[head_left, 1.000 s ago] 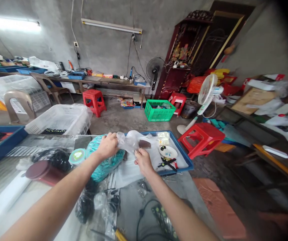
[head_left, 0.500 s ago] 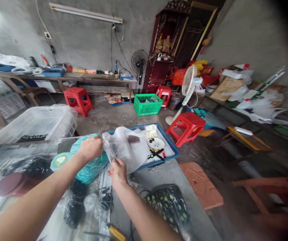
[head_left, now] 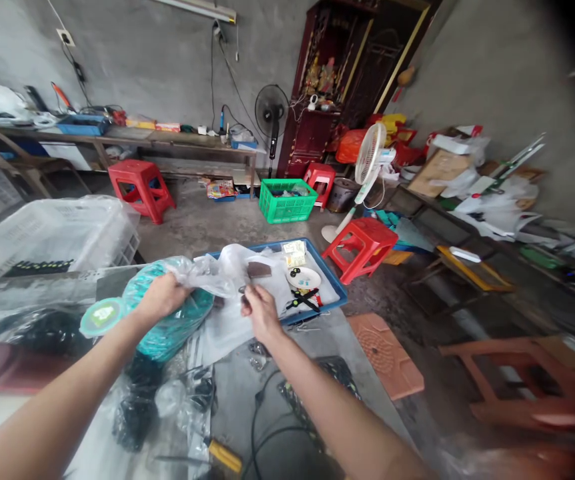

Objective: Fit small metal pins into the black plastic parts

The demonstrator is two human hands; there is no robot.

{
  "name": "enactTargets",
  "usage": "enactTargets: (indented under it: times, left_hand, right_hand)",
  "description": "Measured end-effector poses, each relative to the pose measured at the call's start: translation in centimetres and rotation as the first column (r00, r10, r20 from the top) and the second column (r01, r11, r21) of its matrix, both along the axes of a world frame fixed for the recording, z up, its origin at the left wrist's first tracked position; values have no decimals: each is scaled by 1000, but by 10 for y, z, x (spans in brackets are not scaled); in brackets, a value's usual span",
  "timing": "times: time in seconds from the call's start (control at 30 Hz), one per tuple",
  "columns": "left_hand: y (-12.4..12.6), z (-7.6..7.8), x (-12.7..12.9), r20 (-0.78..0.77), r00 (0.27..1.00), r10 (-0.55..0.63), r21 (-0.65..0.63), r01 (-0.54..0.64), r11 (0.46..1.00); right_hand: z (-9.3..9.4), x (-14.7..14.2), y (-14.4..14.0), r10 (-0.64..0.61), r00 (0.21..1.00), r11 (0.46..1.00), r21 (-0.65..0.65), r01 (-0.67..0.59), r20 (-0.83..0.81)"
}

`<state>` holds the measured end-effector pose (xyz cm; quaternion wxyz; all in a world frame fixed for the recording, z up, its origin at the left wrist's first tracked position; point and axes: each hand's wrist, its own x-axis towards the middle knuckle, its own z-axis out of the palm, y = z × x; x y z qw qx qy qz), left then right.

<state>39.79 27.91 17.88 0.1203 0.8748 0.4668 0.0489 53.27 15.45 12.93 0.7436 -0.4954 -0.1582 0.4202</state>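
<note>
A clear plastic bag (head_left: 217, 273) is held above the near edge of the blue tray (head_left: 335, 293), stretched between both hands. The left hand (head_left: 161, 297) is clenched on the bag's left edge, directly over the teal bundle (head_left: 177, 327); the right hand (head_left: 260, 310) pinches the bag's lower right edge, though the fingertips are partly hidden by film, so the exact grip cannot be told. A small dark item (head_left: 259, 269) is seen at 1 o'clock from the right hand, lying either in or behind the bag; which cannot be told. Scissors (head_left: 301, 300) lie in the tray at 3 o'clock from the right hand, apart from it. Judgement: the bag mouth is best kept taut between the two grips, with the pull made evenly so the thin film is not torn, and the bag kept over the tray so anything dropped is caught. Compared with half a second ago, the hands are set wider apart, the bag is stretched flatter, and the right hand has shifted towards the tray. A yellow-handled tool (head_left: 223, 456) lies at 6 o'clock, untouched.
</note>
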Motion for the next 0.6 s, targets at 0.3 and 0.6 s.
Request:
enactTargets:
  times: [0.3, 0.6]
  left_hand:
    - [3, -7, 0, 41, 997, 73, -110, -68, 992]
    - [6, -13, -1, 225, 962, 155, -234, -101, 967]
  right_hand:
    - [1, 69, -14, -134, 951, 983, -87, 164, 278]
    - [-19, 62, -61, 391, 716, 909, -362, -204, 578]
